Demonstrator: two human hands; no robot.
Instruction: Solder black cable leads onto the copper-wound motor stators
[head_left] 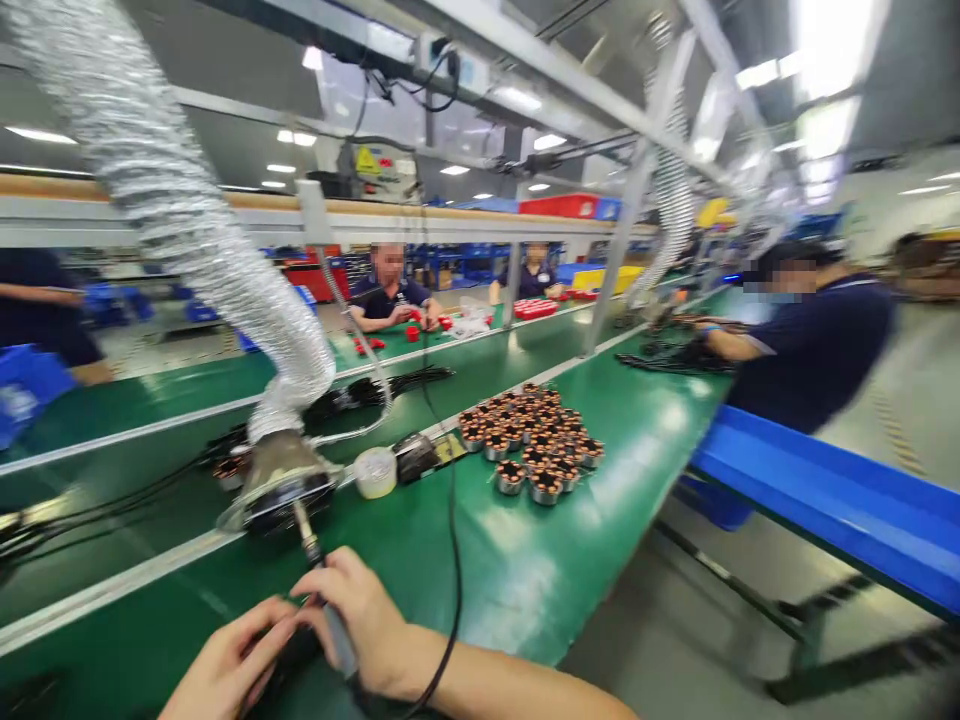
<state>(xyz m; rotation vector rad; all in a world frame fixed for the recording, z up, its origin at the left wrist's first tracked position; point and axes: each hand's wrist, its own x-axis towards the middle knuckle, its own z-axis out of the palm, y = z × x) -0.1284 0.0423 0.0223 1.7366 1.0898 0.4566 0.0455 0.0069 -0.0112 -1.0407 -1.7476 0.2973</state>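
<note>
At the bottom of the view my right hand [371, 625] is wrapped round a soldering iron [307, 530] with a grey handle. Its metal tip points away from me, up to the mouth of a fume hood [285, 470]. A black cord [454, 530] hangs from above and loops down by my right wrist. Close beside it, my left hand [236, 660] is closed, with thumb and fingertips pinched together near the iron's handle. Something dark lies under the left fingers; what they hold is hidden.
Several copper-wound stators [532, 435] cluster on the green bench [510, 590]. A roll of clear tape [375, 472] stands near the hood. Black cables [375, 390] lie behind. A silver duct [202, 230] comes down at left. Co-workers sit across the bench and at right [810, 340], beyond a blue tray [825, 500].
</note>
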